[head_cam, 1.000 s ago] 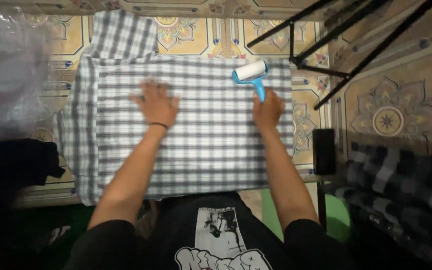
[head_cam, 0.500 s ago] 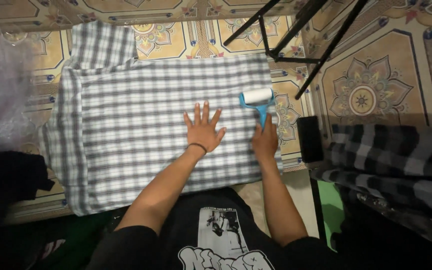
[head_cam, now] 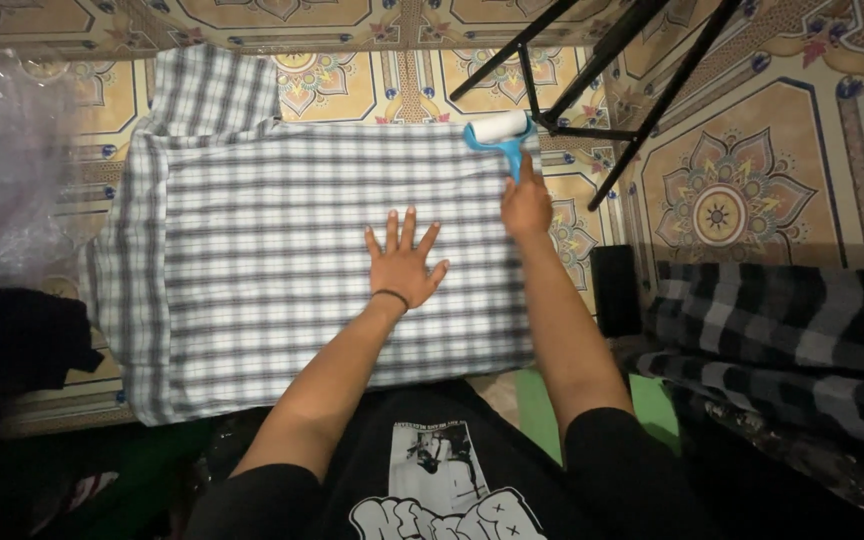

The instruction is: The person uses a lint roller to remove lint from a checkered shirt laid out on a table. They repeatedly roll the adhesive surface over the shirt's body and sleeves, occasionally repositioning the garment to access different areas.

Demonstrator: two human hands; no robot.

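Note:
A grey and white checked shirt (head_cam: 252,250) lies spread flat on the patterned tile floor. My left hand (head_cam: 402,262) presses flat on its middle, fingers spread, a dark band at the wrist. My right hand (head_cam: 525,205) grips the blue handle of a lint roller (head_cam: 499,131), whose white roll rests at the shirt's far right corner.
Black metal stand legs (head_cam: 602,80) cross the floor just beyond the roller. A dark checked cloth (head_cam: 782,340) lies at the right, with a small black object (head_cam: 615,290) beside it. Clear plastic (head_cam: 2,170) and a black garment (head_cam: 12,345) sit at the left.
My right hand has pushed the lint roller away from me, up to the shirt's far edge. My left hand stays flat near the shirt's middle while the camera view shifts.

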